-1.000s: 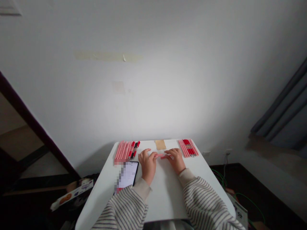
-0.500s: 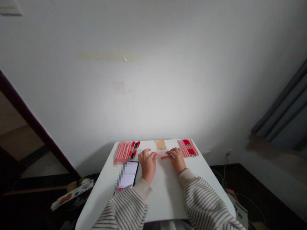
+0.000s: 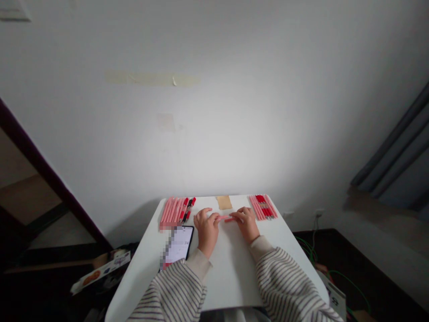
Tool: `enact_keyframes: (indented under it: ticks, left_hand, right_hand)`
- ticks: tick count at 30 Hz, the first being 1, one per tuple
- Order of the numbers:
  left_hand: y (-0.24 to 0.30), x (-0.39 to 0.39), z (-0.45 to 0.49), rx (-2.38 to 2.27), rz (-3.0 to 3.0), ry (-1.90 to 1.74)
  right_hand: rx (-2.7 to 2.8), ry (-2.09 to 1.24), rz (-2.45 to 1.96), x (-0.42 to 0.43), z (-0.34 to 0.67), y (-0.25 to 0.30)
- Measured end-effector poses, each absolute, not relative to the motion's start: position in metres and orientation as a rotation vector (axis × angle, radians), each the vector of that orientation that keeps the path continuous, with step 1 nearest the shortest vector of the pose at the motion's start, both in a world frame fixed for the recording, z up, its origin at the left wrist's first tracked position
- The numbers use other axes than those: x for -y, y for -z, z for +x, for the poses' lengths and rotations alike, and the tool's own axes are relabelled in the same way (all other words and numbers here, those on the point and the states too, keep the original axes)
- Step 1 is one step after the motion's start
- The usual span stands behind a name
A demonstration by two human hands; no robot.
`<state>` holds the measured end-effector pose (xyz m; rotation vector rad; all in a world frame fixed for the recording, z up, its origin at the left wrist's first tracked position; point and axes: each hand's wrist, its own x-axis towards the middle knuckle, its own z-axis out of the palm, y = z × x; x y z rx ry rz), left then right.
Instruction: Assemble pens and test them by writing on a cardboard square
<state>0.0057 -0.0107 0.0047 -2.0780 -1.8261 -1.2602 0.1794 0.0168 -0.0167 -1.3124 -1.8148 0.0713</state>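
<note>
A slim pink pen (image 3: 223,217) lies level between my two hands above the white table. My left hand (image 3: 207,229) pinches its left part between thumb and fingers. My right hand (image 3: 247,222) is closed at the pen's right end, fingertips touching it; whether they hold a small part there is hidden. Just below the pen, by the right fingers, a short reddish-pink stick (image 3: 228,220) shows, partly covered by that hand. A row of pink pens (image 3: 171,211) lies left of my left hand, and another group of pink and red pens (image 3: 263,208) lies right of my right hand.
A phone (image 3: 179,243) lies left of my left forearm. Several red and black pens (image 3: 187,210) adjoin the left row. A tan patch (image 3: 224,202) marks the far edge of the white table (image 3: 231,281). The wall (image 3: 234,147) rises behind it.
My right hand has shifted slightly left, and its fingertips now meet the pen's end, where a small gap was before. My left hand has hardly moved.
</note>
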Motion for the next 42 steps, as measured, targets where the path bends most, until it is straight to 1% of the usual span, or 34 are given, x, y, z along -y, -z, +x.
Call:
enact_keyframes:
  ticks: [7,25,35,42]
  left_hand:
    - [-0.005,0.011,0.006,1.824,-2.093,1.252]
    - [-0.001,0.008,0.005,1.888,-2.025,1.269]
    - [-0.001,0.006,0.002,1.927,-1.957,1.278]
    - [0.000,0.005,0.001,1.927,-1.959,1.265]
  right_hand:
    - [1.829,-0.122,-1.301,-0.018,0.179,0.018]
    - [1.794,-0.100,-1.306,-0.021,0.183,0.021]
    - [1.772,-0.014,-1.465,-0.024,0.187,0.028]
    - [1.828,0.028,-1.472,-0.022,0.185,0.029]
